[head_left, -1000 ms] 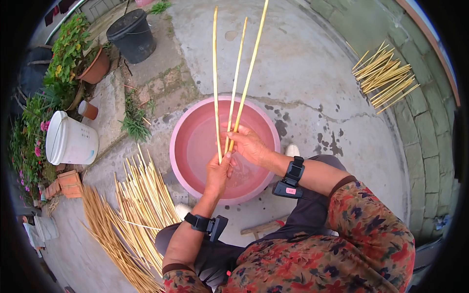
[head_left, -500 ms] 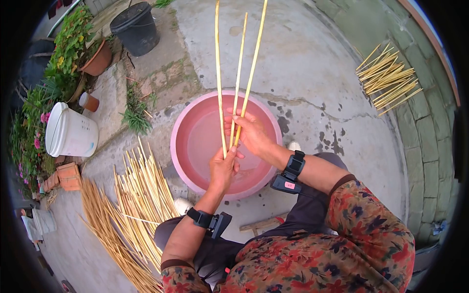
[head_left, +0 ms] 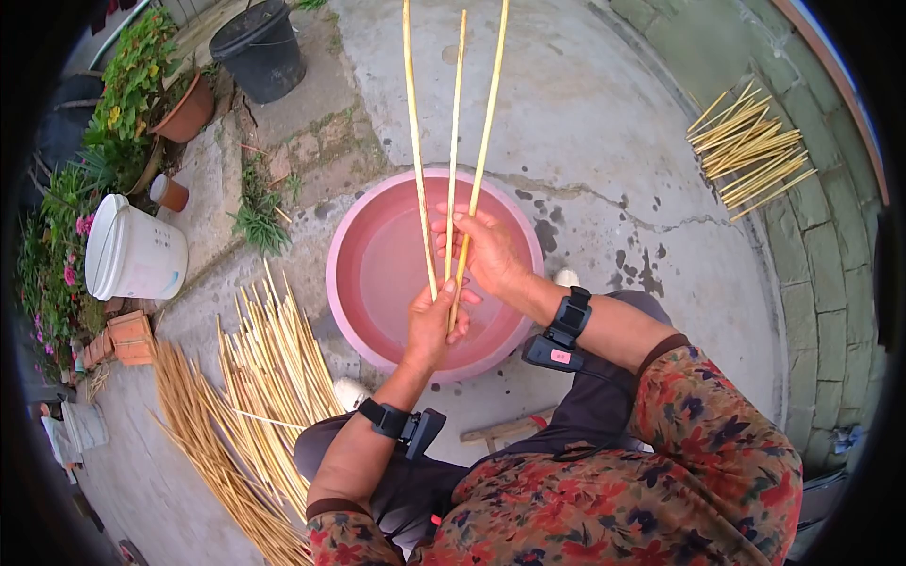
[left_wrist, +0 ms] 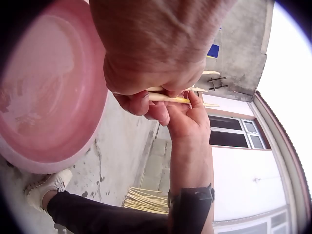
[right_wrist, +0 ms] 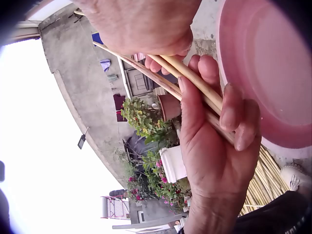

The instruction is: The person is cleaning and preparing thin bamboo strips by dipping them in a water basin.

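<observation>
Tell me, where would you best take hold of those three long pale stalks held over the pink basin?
Probably at their lower ends, from the near side, where the left hand and right hand grip them now. The stalks are long and thin and fan apart upward over the pink basin, so only the bottom gathers all three.

Three long pale bamboo sticks point(head_left: 453, 141) are held upright above the round pink plastic basin point(head_left: 377, 274), which is set on the cracked grey concrete ground point(head_left: 604, 141) before the seated person's knees. The left hand point(head_left: 429, 325) is placed just below the right hand point(head_left: 486, 250), both around the sticks' lower ends. A heap of yellow bamboo strips point(head_left: 255, 377) lies left of the basin, a smaller bundle of cut yellow sticks point(head_left: 750, 146) far right. A white plastic bucket point(head_left: 132, 250) lies farther left, a black plastic tub point(head_left: 260, 47) behind it.
</observation>
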`<state>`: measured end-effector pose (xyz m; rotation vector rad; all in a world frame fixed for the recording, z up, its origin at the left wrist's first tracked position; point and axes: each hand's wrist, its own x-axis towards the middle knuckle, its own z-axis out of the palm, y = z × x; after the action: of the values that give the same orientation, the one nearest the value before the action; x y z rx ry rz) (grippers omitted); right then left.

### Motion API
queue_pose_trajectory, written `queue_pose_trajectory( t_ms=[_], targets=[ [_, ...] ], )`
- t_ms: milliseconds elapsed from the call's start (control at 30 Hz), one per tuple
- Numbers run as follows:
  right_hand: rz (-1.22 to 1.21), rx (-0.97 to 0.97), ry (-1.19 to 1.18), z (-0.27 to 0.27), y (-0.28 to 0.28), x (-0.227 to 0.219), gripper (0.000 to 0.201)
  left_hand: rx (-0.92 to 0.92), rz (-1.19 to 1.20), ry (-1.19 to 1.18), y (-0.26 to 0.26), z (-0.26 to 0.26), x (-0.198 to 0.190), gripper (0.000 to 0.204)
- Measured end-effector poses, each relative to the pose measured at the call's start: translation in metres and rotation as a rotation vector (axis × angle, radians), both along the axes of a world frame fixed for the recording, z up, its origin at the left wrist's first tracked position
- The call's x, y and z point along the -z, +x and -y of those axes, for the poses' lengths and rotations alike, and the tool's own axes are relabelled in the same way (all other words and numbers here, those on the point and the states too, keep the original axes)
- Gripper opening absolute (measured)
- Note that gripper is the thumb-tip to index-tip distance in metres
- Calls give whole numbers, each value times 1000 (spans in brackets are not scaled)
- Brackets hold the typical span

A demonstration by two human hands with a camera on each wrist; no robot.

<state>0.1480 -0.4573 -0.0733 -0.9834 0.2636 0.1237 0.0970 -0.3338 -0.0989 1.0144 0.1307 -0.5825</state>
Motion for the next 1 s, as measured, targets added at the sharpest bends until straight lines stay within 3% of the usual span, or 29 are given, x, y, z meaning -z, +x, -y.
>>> queue_pose_trajectory(
  t_ms=[500,767,1000],
  targets=[
    [-36,22,-78,-5,-3,0,21,45,-12,-23,0,0,0,26],
    [12,-17,10,0,0,-2,24,-108,15,29,2,-2,2,17],
    [35,-23,-7,6,10,0,24,-92,-6,-39,3,1,0,21]
  ],
)
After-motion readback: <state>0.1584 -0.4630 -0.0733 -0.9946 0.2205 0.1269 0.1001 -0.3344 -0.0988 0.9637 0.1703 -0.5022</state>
